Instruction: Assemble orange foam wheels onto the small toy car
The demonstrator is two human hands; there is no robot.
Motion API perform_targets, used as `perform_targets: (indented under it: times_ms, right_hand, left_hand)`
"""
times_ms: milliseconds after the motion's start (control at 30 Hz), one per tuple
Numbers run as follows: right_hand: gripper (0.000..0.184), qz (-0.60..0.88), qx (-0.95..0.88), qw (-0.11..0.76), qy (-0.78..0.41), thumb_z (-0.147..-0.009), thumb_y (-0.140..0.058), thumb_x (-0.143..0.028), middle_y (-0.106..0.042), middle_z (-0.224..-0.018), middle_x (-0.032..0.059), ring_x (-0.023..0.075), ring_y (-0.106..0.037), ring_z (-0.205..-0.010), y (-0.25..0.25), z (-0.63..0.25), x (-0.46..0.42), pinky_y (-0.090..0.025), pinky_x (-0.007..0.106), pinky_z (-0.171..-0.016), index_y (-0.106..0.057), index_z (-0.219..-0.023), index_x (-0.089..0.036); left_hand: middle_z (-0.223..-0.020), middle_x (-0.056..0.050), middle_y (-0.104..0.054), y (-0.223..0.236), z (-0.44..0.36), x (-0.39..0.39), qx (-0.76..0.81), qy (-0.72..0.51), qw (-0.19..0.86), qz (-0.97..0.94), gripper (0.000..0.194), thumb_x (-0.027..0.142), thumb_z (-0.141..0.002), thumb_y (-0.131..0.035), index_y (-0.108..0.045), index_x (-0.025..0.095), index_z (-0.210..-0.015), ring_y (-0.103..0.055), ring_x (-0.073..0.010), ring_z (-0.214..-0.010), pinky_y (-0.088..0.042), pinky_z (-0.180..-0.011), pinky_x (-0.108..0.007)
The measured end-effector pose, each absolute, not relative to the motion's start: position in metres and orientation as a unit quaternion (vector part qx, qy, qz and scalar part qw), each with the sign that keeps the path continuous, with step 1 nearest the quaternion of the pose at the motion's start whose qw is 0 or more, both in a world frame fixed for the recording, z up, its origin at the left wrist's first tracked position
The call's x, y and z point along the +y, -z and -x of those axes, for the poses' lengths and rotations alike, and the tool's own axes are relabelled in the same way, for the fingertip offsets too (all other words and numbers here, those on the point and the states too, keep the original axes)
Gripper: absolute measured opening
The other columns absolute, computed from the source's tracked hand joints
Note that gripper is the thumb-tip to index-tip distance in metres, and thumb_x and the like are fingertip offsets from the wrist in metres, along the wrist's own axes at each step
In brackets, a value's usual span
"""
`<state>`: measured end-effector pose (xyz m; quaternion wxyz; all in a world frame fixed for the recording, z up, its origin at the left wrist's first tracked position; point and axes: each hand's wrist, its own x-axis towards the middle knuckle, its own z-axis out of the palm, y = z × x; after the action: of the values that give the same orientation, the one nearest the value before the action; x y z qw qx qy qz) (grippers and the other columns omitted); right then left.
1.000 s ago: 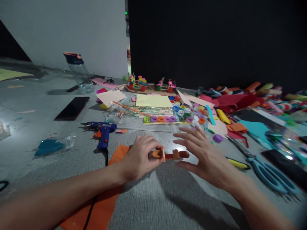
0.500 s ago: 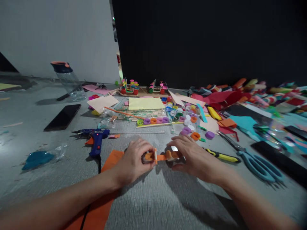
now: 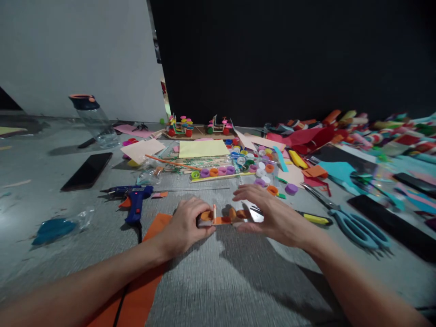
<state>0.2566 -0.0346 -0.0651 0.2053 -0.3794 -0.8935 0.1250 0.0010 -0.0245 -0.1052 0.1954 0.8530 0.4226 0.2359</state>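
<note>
A small orange and white craft piece (image 3: 223, 220) lies on the grey tabletop, with rounded ends, a flat orange strip between them and a pale upright bit near the middle. My left hand (image 3: 187, 222) is closed around its left end, thumb in front and fingers behind. My right hand (image 3: 269, 211) is spread at the other end, its fingers and thumb apart and no clear contact showing. Under my left forearm lies an orange sheet (image 3: 145, 286). A blue glue gun (image 3: 136, 200) rests to the left, its red light on.
Right of my hands lie a yellow utility knife (image 3: 316, 219) and blue-handled scissors (image 3: 357, 227). Colourful bottle caps (image 3: 262, 172) and a yellow sheet (image 3: 204, 148) sit ahead. A phone (image 3: 87, 171) and a clear bottle (image 3: 97, 122) are at the left.
My right hand has loosened from the craft piece's right end and its fingers have spread wider. My left hand keeps its hold. The whole view has shifted slightly.
</note>
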Motion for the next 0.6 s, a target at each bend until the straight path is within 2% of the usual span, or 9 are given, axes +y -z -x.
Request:
perform_targets:
  times_ms: [100, 200, 400, 600]
  right_hand:
    - [0.039, 0.341, -0.913, 0.209, -0.079, -0.096, -0.061, -0.038, -0.052, -0.143, 0.0101, 0.0262, -0.041, -0.138, 0.0614, -0.2542, -0.0362, -0.040, 0.049, -0.111, -0.056, -0.133, -0.026]
    - [0.022, 0.320, -0.924, 0.205, -0.030, -0.099, -0.056, -0.033, -0.058, -0.138, 0.0066, 0.0265, -0.041, -0.138, 0.0620, -0.2517, -0.0352, -0.036, 0.053, -0.112, -0.067, -0.118, -0.027]
    - [0.019, 0.304, -0.927, 0.218, 0.013, -0.099, -0.056, -0.031, -0.065, -0.130, 0.0041, 0.0268, -0.046, -0.134, 0.0641, -0.2554, -0.0318, -0.035, 0.056, -0.113, -0.069, -0.113, -0.027]
    - [0.018, 0.301, -0.929, 0.217, -0.017, -0.100, -0.055, -0.028, -0.066, -0.125, 0.0064, 0.0252, -0.050, -0.131, 0.0646, -0.2536, -0.0334, -0.039, 0.051, -0.112, -0.066, -0.112, -0.022]
  left_hand:
    - [-0.090, 0.000, -0.062, 0.1041, -0.0014, -0.0249, 0.424, -0.237, 0.199, -0.851, 0.014, 0.022, -0.080, -0.072, -0.059, 0.019, -0.084, -0.053, -0.0215, -0.089, -0.036, -0.082, -0.036]
    - [-0.090, -0.001, -0.062, 0.1030, -0.0015, -0.0253, 0.434, -0.237, 0.200, -0.846, 0.014, 0.022, -0.079, -0.072, -0.059, 0.019, -0.081, -0.052, -0.0215, -0.089, -0.036, -0.081, -0.035]
    - [-0.092, -0.001, -0.064, 0.1020, -0.0016, -0.0256, 0.435, -0.232, 0.210, -0.845, 0.015, 0.026, -0.080, -0.074, -0.062, 0.019, -0.087, -0.053, -0.0221, -0.092, -0.036, -0.084, -0.036]
    - [-0.090, -0.001, -0.064, 0.1034, -0.0026, -0.0258, 0.434, -0.233, 0.210, -0.844, 0.016, 0.023, -0.080, -0.074, -0.059, 0.019, -0.081, -0.054, -0.0218, -0.091, -0.036, -0.083, -0.036]
